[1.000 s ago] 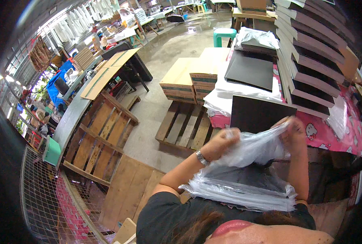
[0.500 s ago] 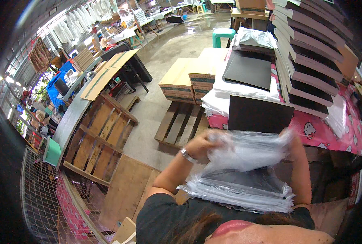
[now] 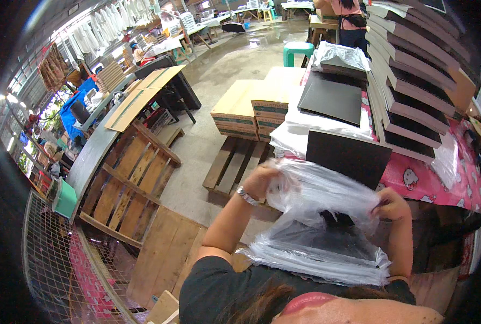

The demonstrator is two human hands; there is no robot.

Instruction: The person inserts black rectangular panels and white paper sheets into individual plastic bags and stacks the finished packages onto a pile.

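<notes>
Stretched between my two hands is a clear plastic bag [image 3: 327, 186], its sheet crumpled and see-through. My left hand [image 3: 263, 181] has its fingers closed on the bag's upper left edge. The bag's right edge is pinched by my right hand [image 3: 392, 204], with thumb and fingers together. Below it, close against my body, lies a stack of clear plastic bags [image 3: 316, 264] with loose, wrinkled edges. A black board [image 3: 348, 156] is just beyond the held bag, at the near edge of the table, and the bag hides its lower part.
A pink patterned tablecloth [image 3: 440, 186] covers the table at right. Tall stacks of black boards [image 3: 413, 108] stand on it, beside another black board [image 3: 331, 100] on white sheets. Cardboard boxes [image 3: 235, 105] rest on a wooden pallet [image 3: 232, 162]. A person [image 3: 351, 21] stands at the back.
My left hand has moved slightly left and up, my right hand lower and to the right, spreading the plastic bag wider. A person has come into view at the back right.
</notes>
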